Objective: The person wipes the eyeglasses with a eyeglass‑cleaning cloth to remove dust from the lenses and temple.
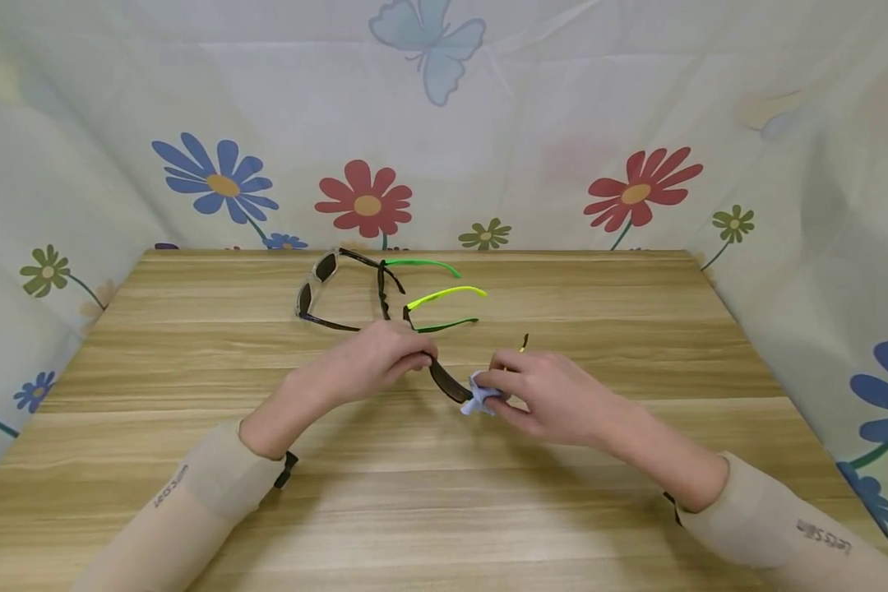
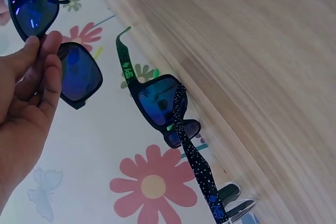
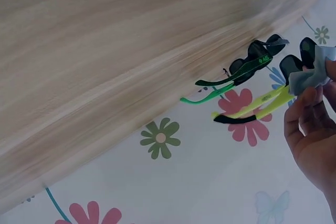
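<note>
Sunglasses with a black front, yellow temples and dark bluish lenses [image 2: 81, 72] are held up over the table, temples pointing away. My left hand [image 1: 381, 353] pinches their front near the bridge between thumb and fingers, as the left wrist view shows. At the other end of the front, my right hand [image 1: 551, 395] grips a light blue cloth [image 1: 479, 395] against the lens and the corner by the hinge. One yellow temple [image 1: 447, 296] sticks out past the left hand. The right hand and cloth hide most of the other, whose black tip shows in the head view.
Behind the left hand lie sunglasses with green temples [image 1: 422, 263]. Left of them are clear-framed sunglasses [image 1: 318, 279] with dark speckled temples, which overlap the green pair. The wood-grain table [image 1: 385, 526] ends at a flowered curtain [image 1: 533, 123] at the back and sides.
</note>
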`<state>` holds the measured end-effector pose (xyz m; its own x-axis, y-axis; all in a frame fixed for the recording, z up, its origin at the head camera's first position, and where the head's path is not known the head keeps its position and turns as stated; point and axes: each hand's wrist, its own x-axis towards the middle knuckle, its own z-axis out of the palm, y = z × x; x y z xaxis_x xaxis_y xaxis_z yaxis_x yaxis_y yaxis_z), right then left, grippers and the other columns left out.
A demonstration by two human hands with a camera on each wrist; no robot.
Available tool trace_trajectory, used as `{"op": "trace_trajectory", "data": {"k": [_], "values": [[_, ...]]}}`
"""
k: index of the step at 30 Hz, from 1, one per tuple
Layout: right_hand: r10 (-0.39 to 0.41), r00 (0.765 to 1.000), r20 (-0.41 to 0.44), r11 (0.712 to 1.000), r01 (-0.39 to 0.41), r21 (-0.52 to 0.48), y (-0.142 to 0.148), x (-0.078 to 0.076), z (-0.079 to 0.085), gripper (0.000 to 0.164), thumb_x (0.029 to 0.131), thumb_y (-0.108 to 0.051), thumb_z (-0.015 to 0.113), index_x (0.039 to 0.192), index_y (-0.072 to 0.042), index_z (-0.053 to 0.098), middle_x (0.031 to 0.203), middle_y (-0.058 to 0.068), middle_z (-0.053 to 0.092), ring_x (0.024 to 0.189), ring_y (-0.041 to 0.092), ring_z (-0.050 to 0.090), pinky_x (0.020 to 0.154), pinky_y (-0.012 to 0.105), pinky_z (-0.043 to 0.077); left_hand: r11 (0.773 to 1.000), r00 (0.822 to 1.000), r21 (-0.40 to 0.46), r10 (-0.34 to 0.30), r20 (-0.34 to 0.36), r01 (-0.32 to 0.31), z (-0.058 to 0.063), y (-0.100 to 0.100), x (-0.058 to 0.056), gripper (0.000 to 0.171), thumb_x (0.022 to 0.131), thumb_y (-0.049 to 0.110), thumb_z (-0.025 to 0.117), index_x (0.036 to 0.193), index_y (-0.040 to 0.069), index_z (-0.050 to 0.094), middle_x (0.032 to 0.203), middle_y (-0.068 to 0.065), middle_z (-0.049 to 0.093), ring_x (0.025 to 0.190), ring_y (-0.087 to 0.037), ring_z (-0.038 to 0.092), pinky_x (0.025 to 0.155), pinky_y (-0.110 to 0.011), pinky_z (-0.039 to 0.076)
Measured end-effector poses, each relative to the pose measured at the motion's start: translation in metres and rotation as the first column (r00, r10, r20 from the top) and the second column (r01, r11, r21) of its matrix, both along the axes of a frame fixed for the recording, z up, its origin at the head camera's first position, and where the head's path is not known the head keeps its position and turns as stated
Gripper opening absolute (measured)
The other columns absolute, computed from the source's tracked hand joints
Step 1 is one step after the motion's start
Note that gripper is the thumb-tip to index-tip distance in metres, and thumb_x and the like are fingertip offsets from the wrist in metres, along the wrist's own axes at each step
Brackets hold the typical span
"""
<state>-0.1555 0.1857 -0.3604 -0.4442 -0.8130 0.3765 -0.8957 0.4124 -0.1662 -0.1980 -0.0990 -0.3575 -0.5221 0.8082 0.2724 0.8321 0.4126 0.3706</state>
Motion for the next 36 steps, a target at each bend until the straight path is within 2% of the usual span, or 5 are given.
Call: {"op": "trace_trajectory", "data": {"k": [3,8,16,26,36], "values": [[-0.015,1.000,-0.024,1.000,0.015,0.006,-0.002,0.001,0.000,0.023,0.086,-0.016,0.085,0.104,-0.014,0.072,0.095,-0.004,0.057,0.062,0.007,0.048,0.054,0.023,0.043,1.000,1.000,0.000,-0.001,0.000,0.001,0.000,0.000,0.000,0.007,0.101,0.006,0.065,0.102,0.006,0.072,0.086,0.002,0.067,0.076,-0.010,0.056,0.069,-0.027,0.050],[-0.035,0.998,-0.044,0.999,0.036,0.020,-0.005,0.002,0.002,0.021,0.086,-0.015,0.085,0.101,-0.014,0.070,0.099,-0.001,0.055,0.058,0.008,0.046,0.052,0.023,0.041,1.000,1.000,0.014,-0.021,-0.020,0.021,0.003,0.002,-0.001,0.007,0.101,0.006,0.065,0.103,0.006,0.073,0.088,0.001,0.068,0.077,-0.011,0.057,0.070,-0.027,0.051],[-0.026,0.998,-0.049,0.997,0.029,0.068,-0.005,0.000,0.003,0.018,0.089,-0.014,0.082,0.102,-0.010,0.069,0.101,-0.001,0.058,0.065,0.012,0.050,0.058,0.028,0.046,0.999,0.999,0.027,-0.041,-0.020,0.042,0.002,0.002,-0.003,0.007,0.100,0.004,0.066,0.102,0.004,0.072,0.088,-0.001,0.069,0.077,-0.012,0.059,0.070,-0.027,0.051],[-0.045,0.996,-0.081,0.994,0.052,0.096,0.002,-0.004,0.001,0.015,0.089,-0.012,0.082,0.099,-0.011,0.070,0.100,-0.001,0.059,0.069,0.012,0.054,0.061,0.029,0.048,0.999,0.999,0.017,-0.050,0.002,0.050,0.000,0.002,-0.003,0.008,0.101,0.005,0.065,0.103,0.004,0.073,0.090,-0.002,0.070,0.078,-0.012,0.058,0.070,-0.026,0.051],[-0.069,0.995,-0.076,0.989,0.078,0.124,0.013,-0.008,0.000,0.017,0.088,-0.011,0.083,0.099,-0.011,0.070,0.100,-0.001,0.060,0.068,0.012,0.055,0.059,0.028,0.049,0.993,0.994,0.059,-0.104,-0.016,0.105,-0.003,-0.002,-0.006,0.006,0.100,0.005,0.067,0.102,0.006,0.072,0.089,-0.001,0.069,0.078,-0.011,0.058,0.071,-0.028,0.051]]}}
